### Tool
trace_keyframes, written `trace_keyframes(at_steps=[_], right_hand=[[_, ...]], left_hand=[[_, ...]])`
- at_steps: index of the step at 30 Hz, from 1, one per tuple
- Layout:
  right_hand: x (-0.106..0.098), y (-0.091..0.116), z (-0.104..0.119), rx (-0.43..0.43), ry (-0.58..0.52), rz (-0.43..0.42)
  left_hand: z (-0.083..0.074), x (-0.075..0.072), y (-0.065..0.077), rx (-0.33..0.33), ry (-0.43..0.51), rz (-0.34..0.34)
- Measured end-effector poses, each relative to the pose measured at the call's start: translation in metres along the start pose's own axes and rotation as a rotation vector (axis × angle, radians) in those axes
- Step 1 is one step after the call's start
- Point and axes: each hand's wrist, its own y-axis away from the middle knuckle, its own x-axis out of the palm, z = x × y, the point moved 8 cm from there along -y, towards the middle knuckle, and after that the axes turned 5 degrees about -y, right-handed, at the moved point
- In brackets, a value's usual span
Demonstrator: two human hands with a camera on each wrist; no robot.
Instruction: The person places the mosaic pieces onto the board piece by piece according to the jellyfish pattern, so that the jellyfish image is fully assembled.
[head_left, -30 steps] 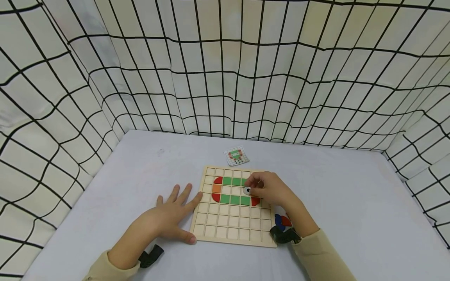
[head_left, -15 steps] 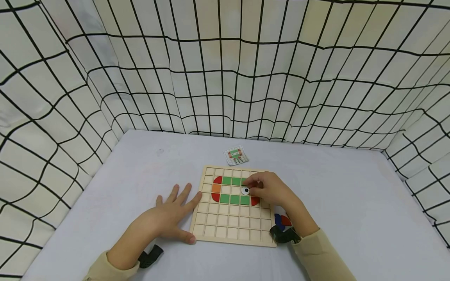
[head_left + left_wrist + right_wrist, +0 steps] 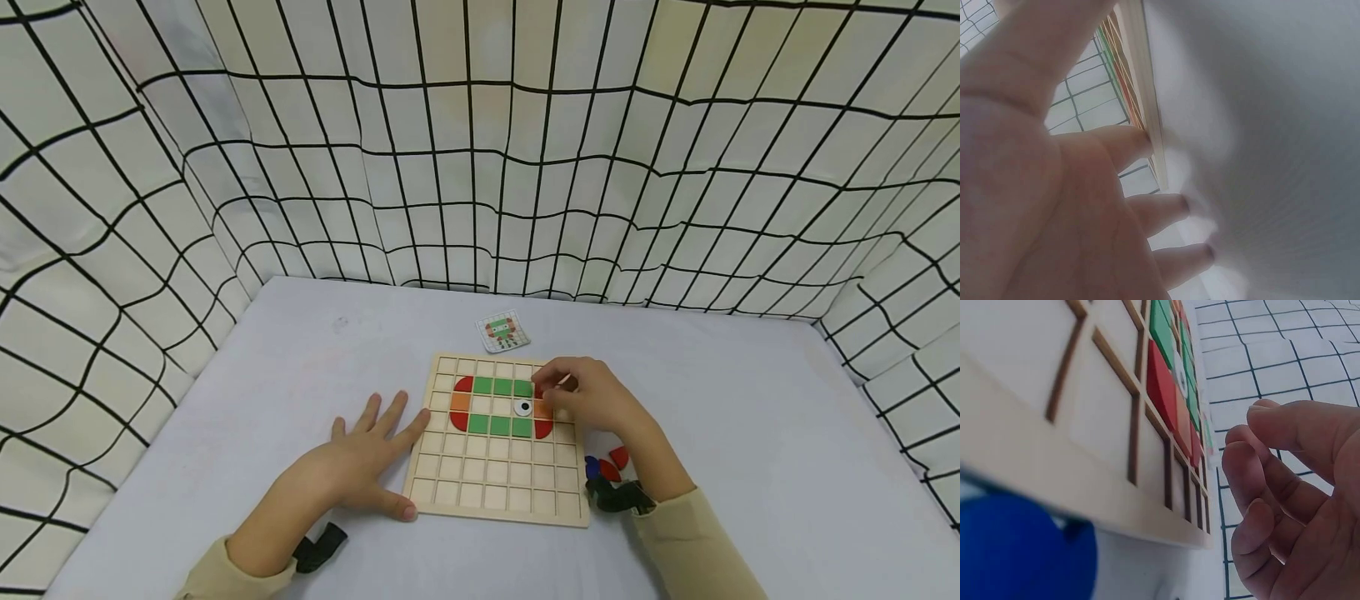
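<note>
A wooden grid board [image 3: 497, 473] lies on the white table. Green square tiles [image 3: 500, 426], rounded red pieces [image 3: 543, 429] and orange tiles [image 3: 460, 402] form a ring in its upper cells. Inside the ring, toward the right end, sits a white disc with a black eye dot [image 3: 522, 407]. My right hand [image 3: 588, 390] hovers just right of that disc, over the board's upper right, fingers loosely bent; nothing shows between them in the right wrist view. My left hand [image 3: 356, 467] rests with fingers spread, thumb and a fingertip at the board's left edge.
A small printed card [image 3: 502, 331] with a similar coloured pattern lies behind the board. Beside the board's right edge are a loose blue piece [image 3: 592, 467] and red pieces [image 3: 619, 457], near the right wrist strap. Black netting [image 3: 495, 154] over white cloth surrounds the table.
The eye disc, earlier pinched by my right fingers, now lies flat in its cell. My right hand has let go and drawn back slightly right. The left hand stays put.
</note>
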Motion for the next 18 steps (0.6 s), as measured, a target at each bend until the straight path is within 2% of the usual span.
trace_keyframes(at_steps=[18], right_hand=[[-0.029, 0.009, -0.015, 0.027, 0.01, -0.067]], left_hand=[[0.002, 0.002, -0.001, 0.0, -0.009, -0.007]])
